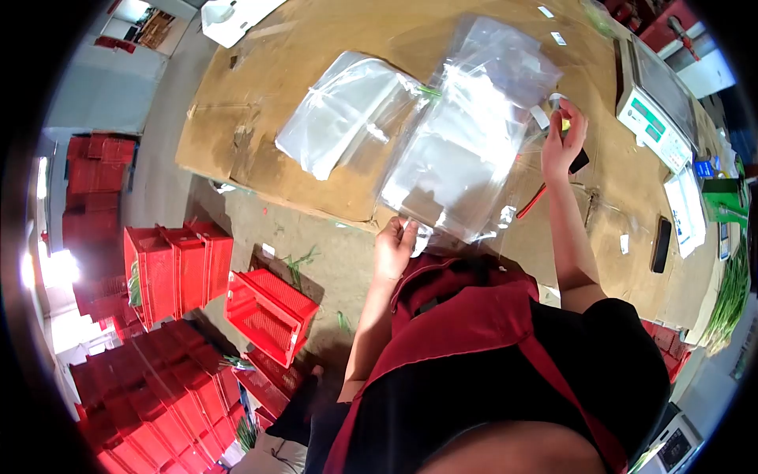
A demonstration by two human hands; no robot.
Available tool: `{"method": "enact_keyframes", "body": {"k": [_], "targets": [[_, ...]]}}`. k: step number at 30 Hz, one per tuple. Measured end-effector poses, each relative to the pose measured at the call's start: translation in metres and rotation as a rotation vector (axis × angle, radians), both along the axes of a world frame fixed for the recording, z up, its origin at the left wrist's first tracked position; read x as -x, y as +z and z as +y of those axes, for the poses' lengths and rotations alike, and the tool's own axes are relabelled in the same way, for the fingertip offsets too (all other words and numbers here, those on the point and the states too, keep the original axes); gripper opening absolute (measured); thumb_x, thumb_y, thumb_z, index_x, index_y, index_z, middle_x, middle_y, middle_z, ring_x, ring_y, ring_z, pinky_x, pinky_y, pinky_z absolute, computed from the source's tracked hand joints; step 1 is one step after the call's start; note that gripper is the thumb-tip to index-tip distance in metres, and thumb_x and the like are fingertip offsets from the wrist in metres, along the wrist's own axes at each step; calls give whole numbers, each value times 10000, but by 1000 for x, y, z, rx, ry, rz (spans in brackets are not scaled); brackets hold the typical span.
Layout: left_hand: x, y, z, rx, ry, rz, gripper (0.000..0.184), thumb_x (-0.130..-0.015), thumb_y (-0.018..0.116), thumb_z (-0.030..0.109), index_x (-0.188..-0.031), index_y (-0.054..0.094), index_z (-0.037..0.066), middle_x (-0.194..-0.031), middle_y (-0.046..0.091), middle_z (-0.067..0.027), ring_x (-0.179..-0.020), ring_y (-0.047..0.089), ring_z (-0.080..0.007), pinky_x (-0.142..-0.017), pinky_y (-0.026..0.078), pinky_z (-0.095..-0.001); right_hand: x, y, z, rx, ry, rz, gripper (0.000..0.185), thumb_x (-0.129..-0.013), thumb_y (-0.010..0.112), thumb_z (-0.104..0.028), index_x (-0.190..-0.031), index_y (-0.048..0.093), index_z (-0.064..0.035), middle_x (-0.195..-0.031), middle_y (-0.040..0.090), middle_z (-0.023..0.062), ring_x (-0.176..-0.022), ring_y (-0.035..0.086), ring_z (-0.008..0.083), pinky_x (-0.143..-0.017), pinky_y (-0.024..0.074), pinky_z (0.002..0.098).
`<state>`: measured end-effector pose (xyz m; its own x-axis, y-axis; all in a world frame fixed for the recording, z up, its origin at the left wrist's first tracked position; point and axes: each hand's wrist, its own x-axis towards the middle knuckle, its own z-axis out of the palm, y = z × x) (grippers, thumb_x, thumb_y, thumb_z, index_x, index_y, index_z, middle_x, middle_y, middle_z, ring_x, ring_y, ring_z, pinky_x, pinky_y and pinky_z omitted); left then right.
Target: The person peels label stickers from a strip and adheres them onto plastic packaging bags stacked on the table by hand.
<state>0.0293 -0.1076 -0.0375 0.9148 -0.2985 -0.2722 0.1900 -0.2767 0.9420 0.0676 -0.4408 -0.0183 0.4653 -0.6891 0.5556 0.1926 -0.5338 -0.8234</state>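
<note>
A pile of clear plastic bags point(458, 150) lies on the cardboard-covered table point(225, 146), in front of my body. My left hand point(394, 249) is closed at the near left corner of the pile, its thumb and fingers pinching the plastic edge. To the right of the pile my right hand point(565, 141) is raised over the table with its fingers bent; a small pale and yellow item shows by the fingertips, too small to name. Another stack of clear bags point(339, 114) lies to the left. A red pen-like item point(532, 202) rests near my right forearm.
A digital scale point(651, 122) stands at the right, with papers point(684, 209), a dark phone point(661, 245) and green stalks point(730, 296) nearby. Red crates point(272, 314) stand on the floor at the left. A white container point(229, 22) sits on the table's far left corner.
</note>
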Motion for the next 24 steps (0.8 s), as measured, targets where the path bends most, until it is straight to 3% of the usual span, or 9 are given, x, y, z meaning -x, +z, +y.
{"method": "enact_keyframes", "body": {"k": [2, 6, 8, 10, 12, 14, 17, 20, 24], "targets": [[-2, -7, -7, 14, -58, -22, 67, -873, 536, 59, -858, 533, -6, -656, 548, -13, -581, 491, -51, -514, 390, -191, 16, 27, 23, 419, 53, 14, 293, -732, 651, -5, -1008, 561, -48, -936, 544, 35, -775, 518, 128, -733, 425, 255], [-6, 17, -28, 26, -211, -306, 171, -817, 535, 5, -988, 543, 7, -784, 594, -89, -693, 536, -139, -650, 446, -268, 37, -11, 95, -170, 1273, 510, 215, -734, 683, -40, -926, 586, -45, -861, 575, 0, -774, 526, 85, -685, 421, 245], [-10, 20, -28, -1, -301, -179, 163, -812, 545, 12, -974, 547, 15, -766, 594, -97, -675, 534, -130, -632, 445, -267, 40, -24, 110, -561, 1402, 753, 147, -738, 695, -65, -852, 604, -43, -776, 588, -23, -731, 519, 50, -646, 414, 215], [-12, 5, -18, 48, -219, -135, 126, -805, 577, 36, -929, 571, 13, -701, 594, -85, -606, 524, -125, -588, 445, -271, 30, -25, 109, -422, 1259, 691, 88, -755, 679, -59, -780, 604, -21, -687, 587, -3, -673, 530, 54, -628, 435, 226], [-21, 16, -9, -388, -302, 14, 98, -828, 581, 40, -918, 578, 0, -757, 599, -31, -647, 498, -33, -584, 412, -190, 19, -37, 107, -443, 1078, 613, 121, -751, 684, -127, -800, 618, -38, -661, 590, 26, -634, 544, 88, -633, 433, 260], [-16, 11, -5, -302, -260, -42, 68, -824, 597, 48, -870, 591, -2, -747, 602, -15, -620, 489, -28, -554, 406, -196, 3, -55, 94, 606, 693, 724, 300, -707, 703, -270, -910, 614, -68, -760, 614, 69, -655, 575, 176, -740, 406, 312], [-9, 6, 0, 48, -163, 8, 72, -790, 595, 29, -851, 599, -9, -729, 622, -35, -627, 523, -46, -542, 431, -208, -1, -55, 87, 683, 418, 759, 460, -666, 695, -358, -1028, 578, -100, -860, 604, 70, -780, 574, 232, -829, 349, 352], [-6, 3, 2, 134, -107, -91, 45, -765, 557, -11, -803, 579, -4, -706, 588, -23, -623, 508, -38, -534, 419, -205, 14, -42, 81, 567, 722, 661, 534, -662, 699, -360, -1106, 538, -111, -910, 585, 22, -871, 539, 200, -853, 328, 359], [-7, 8, 0, 48, -175, -95, 22, -740, 563, -5, -723, 552, 1, -625, 541, 0, -567, 474, -41, -499, 395, -213, 30, -77, 79, 735, 731, 454, 228, -712, 664, -289, -850, 607, -118, -868, 572, -8, -839, 516, 209, -856, 314, 374]]}}
